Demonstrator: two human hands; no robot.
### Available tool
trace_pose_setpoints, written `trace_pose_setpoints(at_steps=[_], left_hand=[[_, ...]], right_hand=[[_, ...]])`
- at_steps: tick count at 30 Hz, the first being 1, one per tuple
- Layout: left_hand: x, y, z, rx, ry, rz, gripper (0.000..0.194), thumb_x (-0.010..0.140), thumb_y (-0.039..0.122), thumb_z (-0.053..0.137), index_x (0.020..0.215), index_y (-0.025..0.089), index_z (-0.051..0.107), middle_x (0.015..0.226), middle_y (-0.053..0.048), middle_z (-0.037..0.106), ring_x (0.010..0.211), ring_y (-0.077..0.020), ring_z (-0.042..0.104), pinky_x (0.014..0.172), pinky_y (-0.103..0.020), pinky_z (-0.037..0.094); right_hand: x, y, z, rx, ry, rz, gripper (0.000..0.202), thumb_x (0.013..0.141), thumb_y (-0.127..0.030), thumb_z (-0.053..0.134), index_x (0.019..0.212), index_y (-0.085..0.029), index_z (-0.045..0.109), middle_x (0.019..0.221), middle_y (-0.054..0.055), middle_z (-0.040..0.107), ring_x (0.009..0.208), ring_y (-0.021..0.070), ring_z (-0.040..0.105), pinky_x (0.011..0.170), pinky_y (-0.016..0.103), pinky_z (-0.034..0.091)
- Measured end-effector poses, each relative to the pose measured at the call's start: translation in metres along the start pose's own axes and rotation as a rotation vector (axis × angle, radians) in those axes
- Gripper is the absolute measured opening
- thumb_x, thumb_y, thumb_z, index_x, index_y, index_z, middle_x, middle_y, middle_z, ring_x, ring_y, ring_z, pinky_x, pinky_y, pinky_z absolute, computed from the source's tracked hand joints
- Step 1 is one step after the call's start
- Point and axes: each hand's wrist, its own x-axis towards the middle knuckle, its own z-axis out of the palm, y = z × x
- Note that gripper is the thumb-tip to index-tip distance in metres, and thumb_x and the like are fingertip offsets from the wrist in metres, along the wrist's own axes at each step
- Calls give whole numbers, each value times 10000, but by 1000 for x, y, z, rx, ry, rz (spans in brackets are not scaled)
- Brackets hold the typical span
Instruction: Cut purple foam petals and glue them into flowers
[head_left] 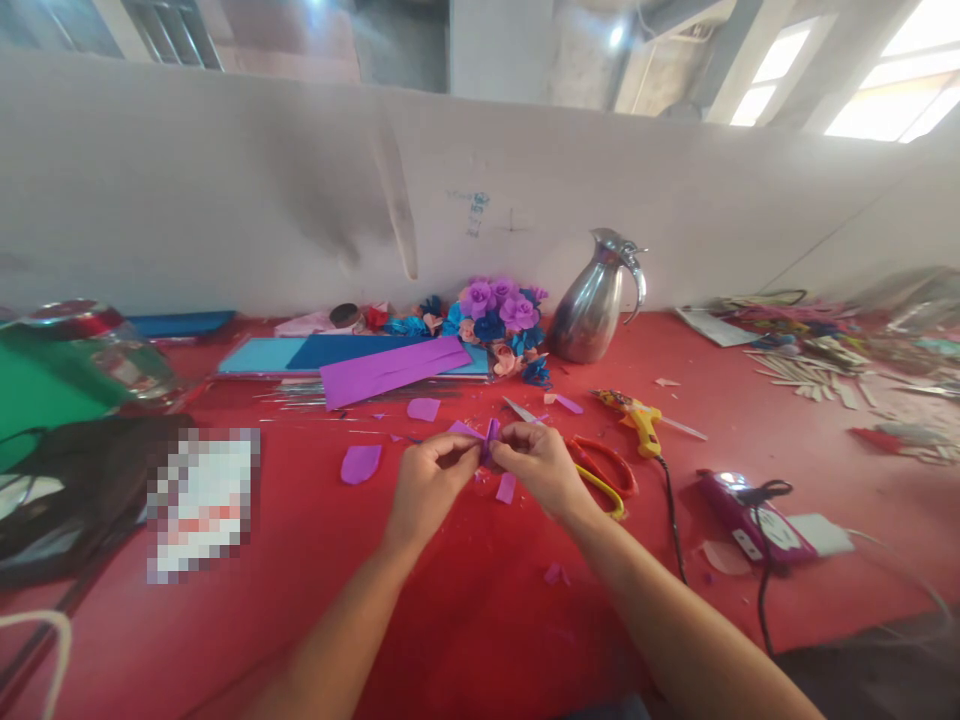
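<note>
Both hands meet over the middle of the red table, pinching one small rolled piece of purple paper between them. My left hand grips it from the left with thumb and fingers closed. From the right, my right hand pinches the same piece. Scissors with red and yellow handles lie just beyond and right of my right hand, partly hidden by it. Cut purple paper petals rest left of my hands, and small scraps lie close below them.
Behind my hands are a purple paper strip, blue sheets and a bunch of paper flowers. A metal jug stands by the wall. To the right lie a yellow glue gun and a corded magenta power strip.
</note>
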Motion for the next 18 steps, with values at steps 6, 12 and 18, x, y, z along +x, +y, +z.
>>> trace_pose_setpoints(at_steps=[6, 12, 18], left_hand=[[-1, 5, 1, 23, 21, 19, 165, 736, 272, 620, 795, 190, 751, 783, -34, 732, 763, -183, 654, 715, -264, 488], [-2, 8, 1, 17, 11, 17, 183, 744, 297, 621, 804, 185, 752, 777, -37, 731, 757, -186, 652, 709, -271, 488], [0, 3, -1, -45, 27, -26, 180, 740, 291, 625, 809, 185, 752, 779, -35, 736, 780, -197, 658, 726, -277, 489]], right_hand=[[-2, -2, 0, 46, -2, 6, 107, 637, -235, 544, 572, -163, 589, 546, 2, 633, 538, 125, 590, 581, 242, 487], [-1, -5, 1, 70, -16, 5, 113, 628, -255, 594, 578, -155, 605, 542, -1, 640, 521, 114, 591, 567, 230, 494], [-1, -5, 0, 116, -56, 2, 109, 643, -244, 567, 598, -159, 620, 532, -16, 637, 526, 113, 602, 608, 248, 522]])
